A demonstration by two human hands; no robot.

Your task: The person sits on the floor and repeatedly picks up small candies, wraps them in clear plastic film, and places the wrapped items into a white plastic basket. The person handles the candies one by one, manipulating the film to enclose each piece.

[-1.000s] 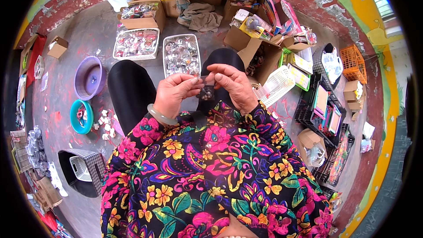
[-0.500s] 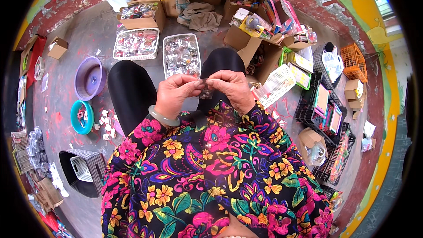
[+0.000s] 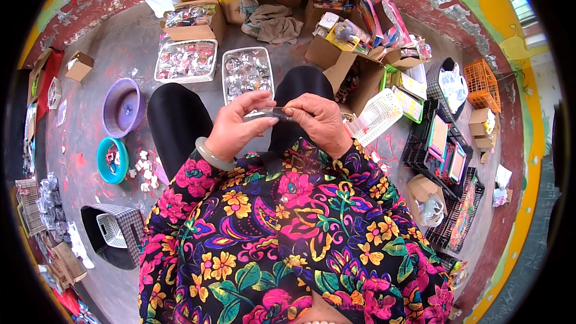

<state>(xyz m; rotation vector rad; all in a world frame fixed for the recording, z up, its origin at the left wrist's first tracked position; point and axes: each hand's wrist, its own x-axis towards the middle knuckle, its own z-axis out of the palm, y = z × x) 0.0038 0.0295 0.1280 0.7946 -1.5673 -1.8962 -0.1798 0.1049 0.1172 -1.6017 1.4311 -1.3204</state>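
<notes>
Above my lap, a small clear plastic packet (image 3: 264,114) with something dark at one end lies between my hands. My right hand (image 3: 321,123) pinches its dark end between thumb and fingers. My left hand (image 3: 234,129), with a pale bangle (image 3: 215,156) at the wrist, has the packet's clear end loosely between its thumb and slightly spread fingers. What the packet contains is too small to make out. Just beyond my hands, a white basket (image 3: 225,75) holds several clear-wrapped small items.
A second white basket (image 3: 210,74) of packets stands farther left. Purple (image 3: 141,93) and teal (image 3: 100,168) basins are on the left floor. At right are an open cardboard box (image 3: 366,93), an empty white basket (image 3: 384,114) and black crates (image 3: 420,144). More boxes line the far wall.
My hands were pinched close together at the packet. Now the left hand's fingers have spread and more of the packet shows, stretched sideways toward my right hand.
</notes>
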